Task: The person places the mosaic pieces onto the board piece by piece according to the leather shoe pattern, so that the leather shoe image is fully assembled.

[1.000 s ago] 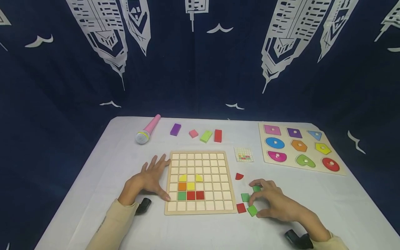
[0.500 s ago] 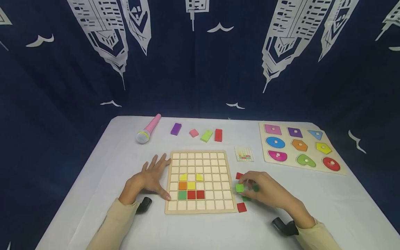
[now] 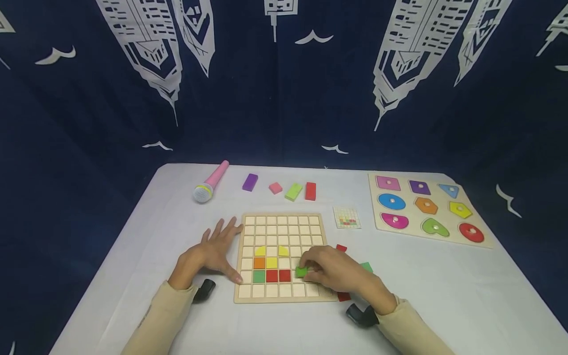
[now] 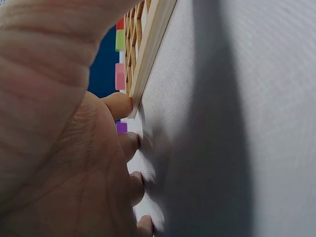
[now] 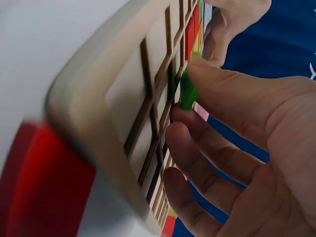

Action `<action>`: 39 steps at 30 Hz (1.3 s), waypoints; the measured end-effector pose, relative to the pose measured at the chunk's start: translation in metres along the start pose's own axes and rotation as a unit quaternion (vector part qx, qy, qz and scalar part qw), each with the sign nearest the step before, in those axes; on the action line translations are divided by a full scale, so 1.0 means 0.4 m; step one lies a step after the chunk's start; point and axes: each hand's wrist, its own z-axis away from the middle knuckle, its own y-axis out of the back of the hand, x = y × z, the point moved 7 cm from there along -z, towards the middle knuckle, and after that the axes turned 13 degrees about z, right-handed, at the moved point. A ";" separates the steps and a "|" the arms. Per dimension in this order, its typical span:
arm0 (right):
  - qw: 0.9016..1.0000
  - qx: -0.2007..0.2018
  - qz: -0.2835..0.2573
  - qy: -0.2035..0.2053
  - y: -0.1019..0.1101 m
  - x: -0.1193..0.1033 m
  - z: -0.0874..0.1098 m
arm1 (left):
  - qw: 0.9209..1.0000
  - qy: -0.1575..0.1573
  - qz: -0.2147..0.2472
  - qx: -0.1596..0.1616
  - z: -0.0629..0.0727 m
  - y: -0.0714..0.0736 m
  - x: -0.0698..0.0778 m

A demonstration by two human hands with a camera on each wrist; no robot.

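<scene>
A wooden grid board point(image 3: 284, 299) lies on the white table. Set in its cells are a green tile point(image 3: 259, 276), two red tiles point(image 3: 271, 276), an orange tile point(image 3: 259, 263), a yellow square tile point(image 3: 271, 263) and two yellow curved-edge tiles point(image 3: 283, 251). My left hand point(image 3: 212, 252) is spread at the board's left side, with thumb and index finger touching its edge. Between thumb and fingertip my right hand point(image 3: 334, 267) pinches a green square tile point(image 3: 301, 272) over the cell right of the red tiles. In the right wrist view this green tile point(image 5: 187, 92) is tilted.
Right of the board lie red pieces point(image 3: 343, 297) and a green tile point(image 3: 367, 266), partly hidden by the right hand. A pattern card point(image 3: 347, 218) and a shape puzzle point(image 3: 426, 212) lie farther right. Behind are a toy microphone point(image 3: 210, 182) and several coloured blocks point(image 3: 293, 192).
My right hand picked up a green tile from the loose pieces at the right and carried it left over the board. The left hand stays in place.
</scene>
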 end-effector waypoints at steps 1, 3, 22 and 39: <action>1.000 -0.001 0.000 0.000 -0.003 -0.005 -0.001 | 1.000 0.000 -0.001 -0.001 -0.001 -0.001 -0.001; 1.000 -0.001 -0.002 -0.002 -0.006 -0.012 -0.001 | 1.000 -0.003 -0.001 -0.001 -0.002 -0.003 -0.001; 1.000 0.004 0.010 -0.009 -0.025 -0.030 -0.015 | 1.000 -0.003 -0.003 0.002 0.000 -0.006 -0.008; 1.000 -0.005 0.016 -0.007 -0.019 -0.026 -0.008 | 1.000 -0.002 -0.001 0.007 -0.007 -0.001 -0.005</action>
